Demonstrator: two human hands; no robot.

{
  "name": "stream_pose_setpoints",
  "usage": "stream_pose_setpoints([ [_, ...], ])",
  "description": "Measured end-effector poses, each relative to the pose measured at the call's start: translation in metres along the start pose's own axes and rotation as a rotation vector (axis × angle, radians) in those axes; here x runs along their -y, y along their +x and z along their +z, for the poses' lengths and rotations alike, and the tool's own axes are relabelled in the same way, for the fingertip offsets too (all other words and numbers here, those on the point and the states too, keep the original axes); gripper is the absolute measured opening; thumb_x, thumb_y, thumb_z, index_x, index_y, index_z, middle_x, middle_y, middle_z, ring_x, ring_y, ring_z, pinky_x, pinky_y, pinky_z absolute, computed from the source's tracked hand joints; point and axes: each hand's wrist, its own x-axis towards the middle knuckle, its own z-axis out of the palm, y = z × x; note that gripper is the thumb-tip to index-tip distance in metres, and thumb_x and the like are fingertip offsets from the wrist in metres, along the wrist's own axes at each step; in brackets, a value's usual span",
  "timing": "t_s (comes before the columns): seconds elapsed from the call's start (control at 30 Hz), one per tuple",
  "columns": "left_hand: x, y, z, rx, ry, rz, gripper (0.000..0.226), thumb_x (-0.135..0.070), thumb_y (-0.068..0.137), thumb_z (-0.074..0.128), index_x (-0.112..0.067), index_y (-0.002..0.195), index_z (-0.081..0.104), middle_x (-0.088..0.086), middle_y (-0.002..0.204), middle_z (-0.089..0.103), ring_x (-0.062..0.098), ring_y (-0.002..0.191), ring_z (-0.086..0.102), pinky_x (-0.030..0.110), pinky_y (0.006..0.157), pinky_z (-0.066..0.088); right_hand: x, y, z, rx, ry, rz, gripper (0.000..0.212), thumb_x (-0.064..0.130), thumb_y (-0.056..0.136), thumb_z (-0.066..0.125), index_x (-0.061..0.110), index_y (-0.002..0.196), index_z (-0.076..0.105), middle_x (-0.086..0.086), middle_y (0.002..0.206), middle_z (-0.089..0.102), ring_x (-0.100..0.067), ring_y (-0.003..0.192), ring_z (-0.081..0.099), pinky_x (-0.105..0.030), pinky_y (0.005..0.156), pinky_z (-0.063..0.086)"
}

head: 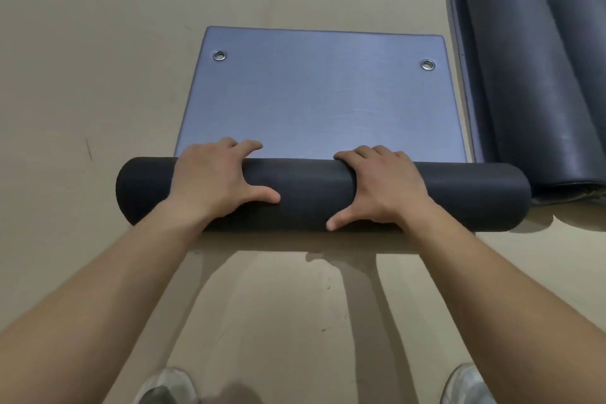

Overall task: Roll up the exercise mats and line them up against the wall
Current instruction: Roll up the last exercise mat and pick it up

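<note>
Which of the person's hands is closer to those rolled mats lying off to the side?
The right hand. It presses on the roll toward its right end, the end beside the rolled mats. The left hand presses toward the roll's left end, farther from them.

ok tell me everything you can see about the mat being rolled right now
The mat lies on the beige floor, part rolled. Its near end is a dark, matte roll; the flat rest looks grey-blue with a slight sheen, with two metal eyelets near the far corners. The left hand and right hand press on the roll.
</note>
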Motion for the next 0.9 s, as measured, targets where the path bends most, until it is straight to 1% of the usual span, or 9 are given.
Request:
stream_pose_setpoints([
  [0.07, -0.003, -0.015, 0.022, -0.205, -0.011, -0.006, 0.078, -0.081, 0.089, 0.034, -0.033, 0.149, 0.05, 0.004, 0.143, 0.058, 0.03, 0.132, 0.052, 0.049, 0.11, 0.04, -0.006, 0.019, -0.013, 0.001, 0.038, -0.006, 0.123, 0.093, 0.048, 0.069, 0.039, 0.153, 0.036, 0.007, 0.15, 0.046, -0.022, 0.139, 0.038, -0.044, 0.114, 0.03],
  [0.17, 0.001, 0.014, 0.033, -0.2, -0.185, 0.01, 0.066, -0.069, 0.101, 0.026, -0.031, 0.147, 0.055, 0.003, 0.147, 0.057, 0.026, 0.138, 0.047, 0.048, 0.119, 0.029, -0.008, 0.015, 0.007, -0.187, -0.011, 0.036, 0.112, 0.094, 0.061, 0.058, 0.033, 0.152, 0.038, 0.0, 0.154, 0.044, -0.026, 0.143, 0.036, -0.045, 0.119, 0.022],
  [0.3, 0.0, 0.055, 0.018, -0.085, -0.294, 0.005, 0.065, -0.073, 0.097, 0.038, -0.036, 0.148, 0.053, -0.004, 0.147, 0.058, 0.023, 0.135, 0.05, 0.045, 0.116, 0.03, -0.005, -0.006, 0.061, -0.177, -0.259, 0.06, 0.153, 0.087, 0.052, 0.075, 0.023, 0.162, -0.009, -0.017, 0.17, 0.003, -0.041, 0.157, -0.003, -0.062, 0.123, 0.0],
  [0.43, 0.017, 0.026, 0.037, -0.078, 0.112, 0.248, 0.132, -0.093, 0.056, 0.057, -0.024, 0.161, 0.017, 0.008, 0.164, 0.027, 0.033, 0.15, 0.026, 0.051, 0.124, 0.02, -0.009, 0.029, 0.047, -0.229, -0.244, 0.088, 0.137, 0.061, 0.054, 0.09, 0.024, 0.159, 0.01, -0.015, 0.16, 0.024, -0.041, 0.149, 0.02, -0.063, 0.12, 0.014],
  [0.5, 0.018, 0.027, 0.04, -0.099, 0.246, 0.254, 0.135, -0.083, 0.058, 0.072, -0.023, 0.16, 0.006, 0.01, 0.164, 0.023, 0.036, 0.15, 0.024, 0.053, 0.124, 0.02, -0.008, 0.036, 0.035, -0.203, -0.262, 0.079, 0.131, 0.062, 0.052, 0.086, 0.024, 0.156, 0.016, -0.011, 0.154, 0.031, -0.039, 0.142, 0.031, -0.061, 0.119, 0.021],
  [0.6, 0.005, 0.027, 0.026, -0.071, 0.215, 0.246, 0.124, -0.071, 0.058, 0.078, -0.024, 0.154, 0.017, 0.007, 0.151, 0.039, 0.032, 0.132, 0.044, 0.048, 0.115, 0.034, -0.01, 0.033, 0.021, -0.134, -0.269, 0.029, 0.125, 0.067, 0.051, 0.082, 0.025, 0.152, 0.021, -0.008, 0.144, 0.042, -0.036, 0.129, 0.045, -0.054, 0.114, 0.034],
  [0.7, 0.0, -0.002, 0.018, 0.117, 0.213, 0.276, 0.117, -0.076, 0.055, 0.073, -0.028, 0.149, 0.023, 0.0, 0.134, 0.049, 0.026, 0.109, 0.055, 0.04, 0.095, 0.047, -0.011, 0.012, 0.008, 0.036, -0.204, -0.054, 0.123, 0.072, 0.048, 0.081, 0.031, 0.149, 0.024, 0.0, 0.141, 0.046, -0.029, 0.124, 0.05, -0.045, 0.11, 0.039],
  [0.8, 0.002, -0.018, 0.012, 0.319, 0.183, 0.296, 0.116, -0.076, 0.05, 0.077, -0.035, 0.146, 0.028, -0.007, 0.127, 0.053, 0.021, 0.105, 0.056, 0.036, 0.083, 0.049, -0.003, -0.025, 0.027, 0.055, -0.158, -0.027, 0.128, 0.074, 0.051, 0.078, 0.032, 0.156, 0.017, 0.001, 0.156, 0.036, -0.026, 0.142, 0.036, -0.047, 0.12, 0.026],
  [0.9, 0.007, 0.01, -0.01, 0.509, 0.005, 0.221, 0.115, -0.07, 0.045, 0.089, -0.042, 0.143, 0.037, -0.011, 0.125, 0.06, 0.021, 0.112, 0.059, 0.039, 0.092, 0.05, 0.007, -0.043, 0.052, -0.081, -0.196, 0.049, 0.134, 0.075, 0.051, 0.082, 0.028, 0.159, 0.019, -0.006, 0.161, 0.032, -0.032, 0.149, 0.028, -0.06, 0.121, 0.018],
])
